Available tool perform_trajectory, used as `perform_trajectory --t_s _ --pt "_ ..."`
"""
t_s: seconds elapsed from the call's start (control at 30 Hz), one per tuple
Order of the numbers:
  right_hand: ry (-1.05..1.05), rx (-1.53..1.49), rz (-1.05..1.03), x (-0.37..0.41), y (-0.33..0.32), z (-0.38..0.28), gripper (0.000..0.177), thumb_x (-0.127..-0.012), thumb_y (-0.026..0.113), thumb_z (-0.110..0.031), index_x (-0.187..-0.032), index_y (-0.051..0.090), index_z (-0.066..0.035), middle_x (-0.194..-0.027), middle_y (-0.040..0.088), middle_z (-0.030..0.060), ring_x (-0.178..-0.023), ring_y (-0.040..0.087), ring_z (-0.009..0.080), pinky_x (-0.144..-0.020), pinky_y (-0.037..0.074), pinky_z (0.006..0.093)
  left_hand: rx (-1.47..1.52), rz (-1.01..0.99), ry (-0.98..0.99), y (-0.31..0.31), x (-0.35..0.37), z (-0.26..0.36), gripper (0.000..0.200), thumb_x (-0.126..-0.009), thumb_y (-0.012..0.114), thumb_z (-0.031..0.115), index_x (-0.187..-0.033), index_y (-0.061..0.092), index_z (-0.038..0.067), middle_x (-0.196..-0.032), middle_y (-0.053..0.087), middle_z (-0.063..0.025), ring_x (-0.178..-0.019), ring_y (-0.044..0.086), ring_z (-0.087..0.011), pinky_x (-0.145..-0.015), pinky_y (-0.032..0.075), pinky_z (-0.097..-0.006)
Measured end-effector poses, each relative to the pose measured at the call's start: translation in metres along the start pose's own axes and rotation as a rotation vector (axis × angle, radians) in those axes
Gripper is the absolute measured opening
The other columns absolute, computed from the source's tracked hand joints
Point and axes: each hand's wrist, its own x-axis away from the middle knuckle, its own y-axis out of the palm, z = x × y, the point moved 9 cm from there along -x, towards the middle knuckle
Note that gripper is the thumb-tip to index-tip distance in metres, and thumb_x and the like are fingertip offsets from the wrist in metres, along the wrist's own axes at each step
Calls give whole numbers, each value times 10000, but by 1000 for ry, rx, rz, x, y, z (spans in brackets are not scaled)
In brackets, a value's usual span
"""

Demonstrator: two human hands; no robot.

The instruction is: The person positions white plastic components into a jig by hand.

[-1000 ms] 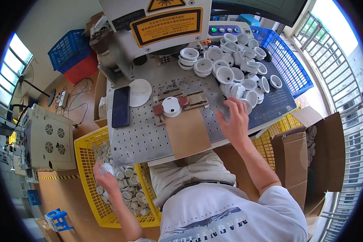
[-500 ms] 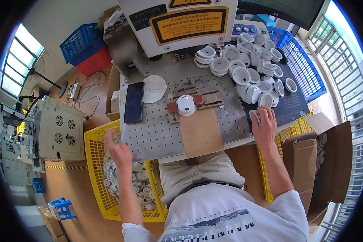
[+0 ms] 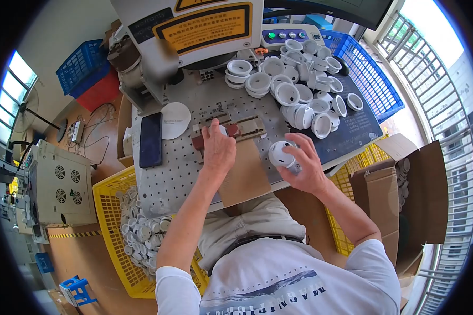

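My left hand [image 3: 218, 150] is over the small clamp fixture [image 3: 250, 127] on the perforated metal plate, fingers closed around a white round plastic housing [image 3: 224, 130] seated there. Most of that housing is hidden under the fingers. To the right, above the plate's front part, my right hand [image 3: 307, 168] grips another white round plastic housing [image 3: 281, 154], its domed side with small dark holes turned up. A strip of brown cardboard [image 3: 245, 176] lies between the hands, running from the fixture to the plate's front edge.
White housings [image 3: 287, 94] are piled at the back right. A phone [image 3: 151, 140] and a white disc [image 3: 175, 121] lie left. The machine head [image 3: 194, 31] overhangs the back. Yellow baskets [image 3: 108, 226] and an open carton [image 3: 376, 199] flank the table.
My left hand has come from beside the table onto the housing in the fixture. My right hand has moved left from the pile's edge, carrying a housing. The view has shifted slightly.
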Motion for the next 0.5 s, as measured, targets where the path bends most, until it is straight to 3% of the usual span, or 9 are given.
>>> perform_trajectory --t_s 0.07,0.1,0.2,0.37,0.47,0.5 --pt "309 -28 22 3 -13 32 545 -693 822 -175 -1160 575 -40 -1277 547 172 -1170 523 363 -1003 431 445 -41 32 34 6 2 1 148 -716 651 92 -736 748 -18 -1185 563 -328 -1224 456 -404 -1032 341 -576" --pt "333 7 -37 3 -12 32 600 -720 815 -207 -1232 564 -22 -1280 553 180 -1162 524 361 -997 440 435 -30 -2 37 6 3 2 145 -706 656 95 -726 747 -15 -1180 566 -319 -1202 463 -406 -1019 354 -561" --pt "330 16 -159 6 9 33 621 -732 807 -228 -1258 553 -18 -1266 565 176 -1141 534 356 -973 457 435 40 -6 92 2 21 17 132 -686 661 91 -701 743 -11 -1182 560 -304 -1146 479 -411 -996 374 -530" --pt "314 -32 -173 -11 19 19 636 -745 803 -254 -1274 542 -17 -1227 590 172 -1111 551 350 -934 481 421 180 32 139 -27 94 20 81 -630 669 34 -660 706 -31 -1205 527 -278 -1084 486 -416 -965 405 -490" --pt "315 26 -238 -29 36 1 626 -759 791 -266 -1277 538 -24 -1175 606 169 -1118 555 355 -927 485 427 165 70 -15 -37 127 -21 134 -592 658 -29 -722 670 -60 -1221 502 -268 -1082 485 -420 -948 420 -488" --pt "365 37 -358 -31 48 0 634 -764 790 -297 -1280 537 -31 -1181 596 166 -1123 560 362 -910 491 438 167 84 -96 -40 136 -37 185 -585 651 -50 -769 655 -69 -1219 501 -258 -1075 488 -425 -941 425 -491"
